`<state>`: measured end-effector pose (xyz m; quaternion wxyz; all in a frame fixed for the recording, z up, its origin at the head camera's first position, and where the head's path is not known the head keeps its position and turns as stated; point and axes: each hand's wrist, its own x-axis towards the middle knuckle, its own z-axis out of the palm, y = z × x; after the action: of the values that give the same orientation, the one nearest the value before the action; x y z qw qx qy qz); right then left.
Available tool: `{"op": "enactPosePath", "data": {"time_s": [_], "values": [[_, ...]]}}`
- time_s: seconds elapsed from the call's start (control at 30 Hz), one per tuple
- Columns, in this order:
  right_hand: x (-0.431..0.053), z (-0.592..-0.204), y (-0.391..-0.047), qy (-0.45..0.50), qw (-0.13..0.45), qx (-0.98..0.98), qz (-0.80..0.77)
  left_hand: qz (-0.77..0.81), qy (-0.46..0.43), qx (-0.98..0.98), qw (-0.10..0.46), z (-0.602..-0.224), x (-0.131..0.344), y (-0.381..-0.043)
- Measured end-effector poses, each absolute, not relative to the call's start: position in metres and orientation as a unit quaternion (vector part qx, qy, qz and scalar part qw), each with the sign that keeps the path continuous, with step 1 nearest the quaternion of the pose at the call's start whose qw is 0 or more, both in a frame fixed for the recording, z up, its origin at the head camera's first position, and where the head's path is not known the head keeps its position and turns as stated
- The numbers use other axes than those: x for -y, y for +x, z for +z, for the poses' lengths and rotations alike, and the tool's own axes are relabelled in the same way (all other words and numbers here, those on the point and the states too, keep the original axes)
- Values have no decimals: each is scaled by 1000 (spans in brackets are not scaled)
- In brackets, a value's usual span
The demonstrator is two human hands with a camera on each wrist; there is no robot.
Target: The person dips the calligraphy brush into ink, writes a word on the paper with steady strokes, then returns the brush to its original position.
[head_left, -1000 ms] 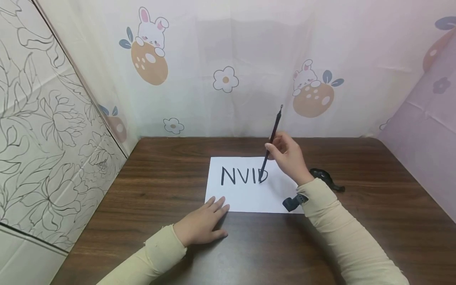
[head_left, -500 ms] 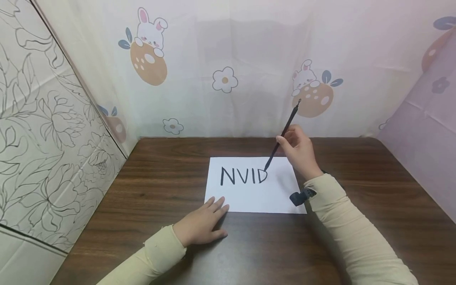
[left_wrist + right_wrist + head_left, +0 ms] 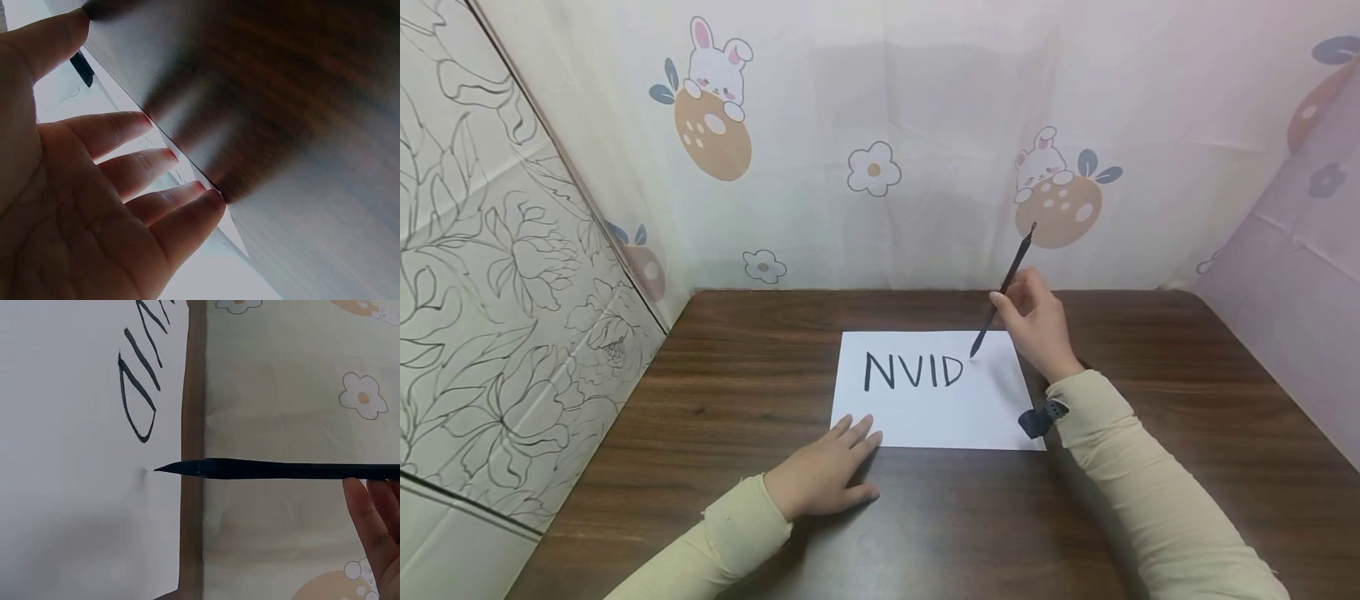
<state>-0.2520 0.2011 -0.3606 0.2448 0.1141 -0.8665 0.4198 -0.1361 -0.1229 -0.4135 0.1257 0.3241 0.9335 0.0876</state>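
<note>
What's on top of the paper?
On the paper sheet: inked letters NVID, plus fingers of the left hand. The calligraphy brush appears just above it. Sheet surface beneath those fingers is covered.

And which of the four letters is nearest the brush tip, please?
The D, rightmost in the head view; N, V and I lie farther away.

The right wrist view crops the brush (image 3: 278,470).
</note>
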Motion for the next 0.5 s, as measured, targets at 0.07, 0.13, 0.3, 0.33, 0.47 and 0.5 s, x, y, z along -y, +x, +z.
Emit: {"op": "enactPosePath", "data": {"time_s": [0.07, 0.13, 0.3, 0.33, 0.47, 0.5], "values": [[-201, -363, -251, 114, 248, 866, 419, 87, 324, -934, 125, -413, 123, -136], [-201, -364, -251, 114, 250, 866, 418, 88, 324, -934, 125, -414, 123, -136], [-200, -366, -250, 111, 254, 868, 412, 89, 323, -934, 125, -414, 123, -136], [-199, -367, -249, 109, 253, 869, 410, 89, 323, -934, 125, -414, 123, -136], [-199, -368, -248, 104, 248, 874, 405, 88, 323, -934, 125, -414, 123, -136], [-199, -369, -248, 104, 245, 874, 406, 88, 323, -934, 125, -414, 123, -136]]}}
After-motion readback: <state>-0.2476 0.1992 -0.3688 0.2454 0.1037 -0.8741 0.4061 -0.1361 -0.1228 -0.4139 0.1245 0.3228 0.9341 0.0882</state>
